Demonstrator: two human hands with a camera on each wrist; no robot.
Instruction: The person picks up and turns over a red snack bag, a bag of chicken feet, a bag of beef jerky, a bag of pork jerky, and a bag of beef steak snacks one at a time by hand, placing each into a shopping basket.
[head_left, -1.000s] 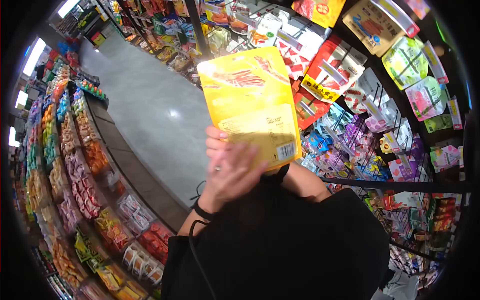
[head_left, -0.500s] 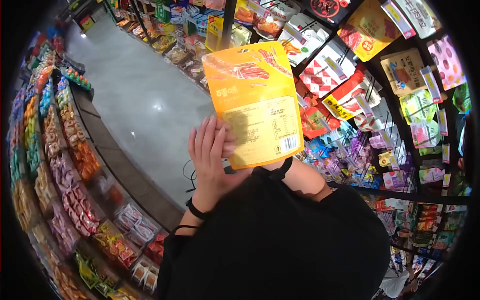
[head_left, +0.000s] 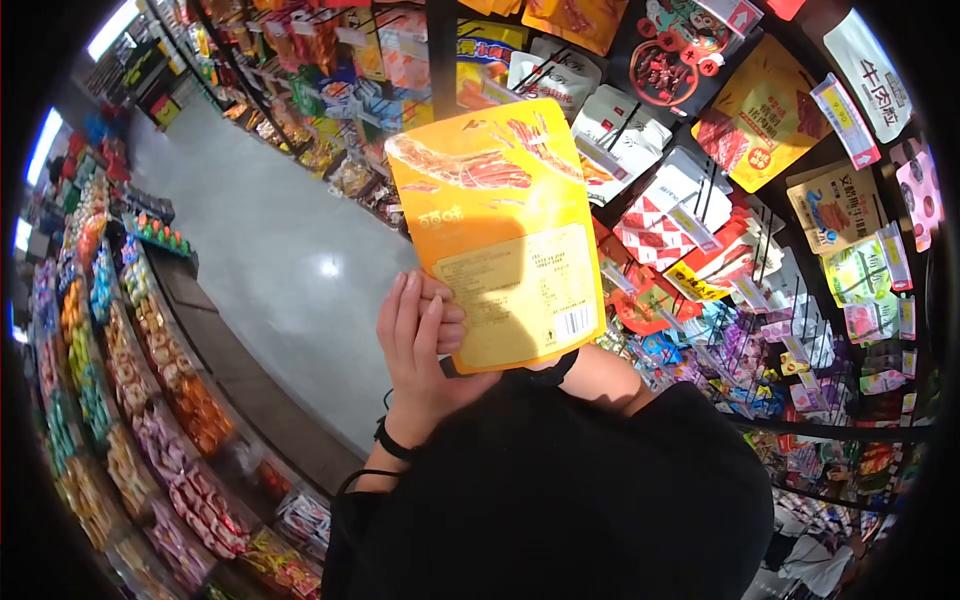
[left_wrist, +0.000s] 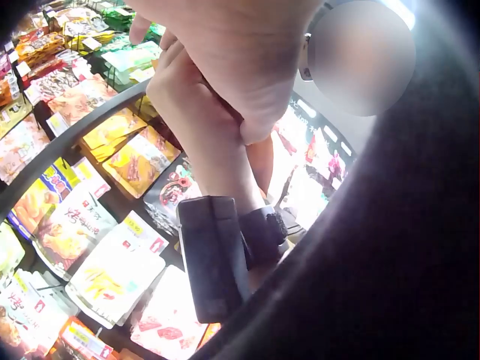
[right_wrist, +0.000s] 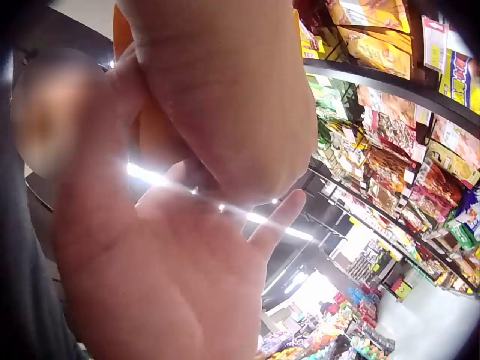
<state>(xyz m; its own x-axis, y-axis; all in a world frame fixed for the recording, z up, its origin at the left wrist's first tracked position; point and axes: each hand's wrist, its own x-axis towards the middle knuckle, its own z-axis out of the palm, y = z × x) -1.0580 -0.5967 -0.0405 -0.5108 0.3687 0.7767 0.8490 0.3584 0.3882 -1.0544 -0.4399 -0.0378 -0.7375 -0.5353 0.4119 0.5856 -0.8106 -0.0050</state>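
A yellow-orange bag of dried meat is held up in front of the chest, its printed back with a barcode facing the head camera. My right hand grips it from behind, fingers curled round its left edge; the palm is hidden by the bag. Over those fingers lies my left hand, its fingers fairly straight and its thumb near the bag's bottom edge. The left wrist view shows the left hand in front of the right wrist's black strapped device. In the right wrist view, the left hand's palm faces up.
Hanging snack bags with price tags fill the rack close on the right. Bins of wrapped snacks line the left side. Grey aisle floor runs between them. A black cable runs along the left sleeve.
The left hand moved from across the bag's lower part to its left edge, over the right fingers. The bag stays in the right hand; the view of the shelves has shifted.
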